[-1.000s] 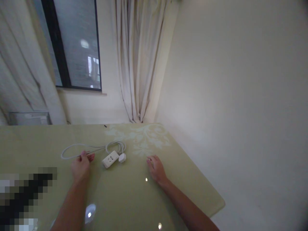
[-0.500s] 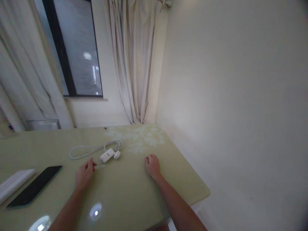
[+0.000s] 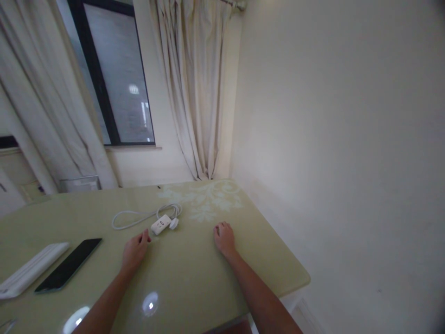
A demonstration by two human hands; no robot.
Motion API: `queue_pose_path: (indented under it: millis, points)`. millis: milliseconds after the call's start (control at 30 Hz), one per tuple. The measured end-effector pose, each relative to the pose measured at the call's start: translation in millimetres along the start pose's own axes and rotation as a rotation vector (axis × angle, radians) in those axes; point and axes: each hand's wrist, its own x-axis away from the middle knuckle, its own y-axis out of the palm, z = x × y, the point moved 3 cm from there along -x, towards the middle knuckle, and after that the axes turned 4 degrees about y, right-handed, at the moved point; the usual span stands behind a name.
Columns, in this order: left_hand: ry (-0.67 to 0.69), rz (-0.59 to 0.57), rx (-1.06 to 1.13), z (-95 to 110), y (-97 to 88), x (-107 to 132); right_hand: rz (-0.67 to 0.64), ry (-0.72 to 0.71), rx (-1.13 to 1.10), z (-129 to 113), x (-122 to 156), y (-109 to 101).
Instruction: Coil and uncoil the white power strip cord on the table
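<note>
A white power strip (image 3: 161, 225) lies on the glossy, pale green table (image 3: 187, 278), its grey cable (image 3: 134, 218) looped behind it and its white plug (image 3: 174, 224) at its right end. Close to the strip's near left side is my left hand (image 3: 135, 251), fingers curled in and thumb against them, with nothing visible in it. Farther right, my right hand (image 3: 224, 238) rests on the tabletop with its fingers bent under. Nothing shows in that hand, and it touches only the table.
Left of my left arm lie a black flat tablet-like slab (image 3: 69, 265) and a long white object (image 3: 34, 269). A tiny dark item (image 3: 159, 187) sits near the far edge. The wall (image 3: 330, 162) runs along the right; curtains (image 3: 194, 93) and a window (image 3: 121, 74) stand behind.
My left hand has moved right and nearer to the power strip. The view has turned slightly left, so everything sits farther right. My right hand keeps its place on the table.
</note>
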Motion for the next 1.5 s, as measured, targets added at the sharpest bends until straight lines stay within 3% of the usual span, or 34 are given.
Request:
queue_pose_path:
  millis: [667,867,967,1067,1167,1367,1500]
  points:
    - [0.008,0.03,0.019,-7.5,8.2,-7.0,0.023,-0.005,0.027,-6.4,-3.0,-0.4]
    - [0.166,0.045,0.056,-5.0,20.7,-5.0,0.029,-0.012,0.044,-6.5,-2.2,-2.6]
    - [0.298,0.064,-0.075,-1.3,31.6,-3.3,0.034,-0.029,0.042,-4.9,-1.1,-6.3]
    - [0.318,0.045,-0.213,-1.5,41.4,-2.6,0.051,-0.054,0.03,-6.4,0.0,-8.3]
    - [0.287,0.001,-0.293,-2.6,45.2,-3.7,0.106,-0.096,-0.038,-19.5,-0.5,0.4]
    - [0.24,-0.044,-0.383,0.4,39.5,-0.8,0.157,-0.304,-0.303,-69.9,-3.8,41.7]
    - [0.272,-0.008,-0.441,8.8,36.2,0.4,0.153,-0.357,-0.452,-75.7,2.6,45.9]
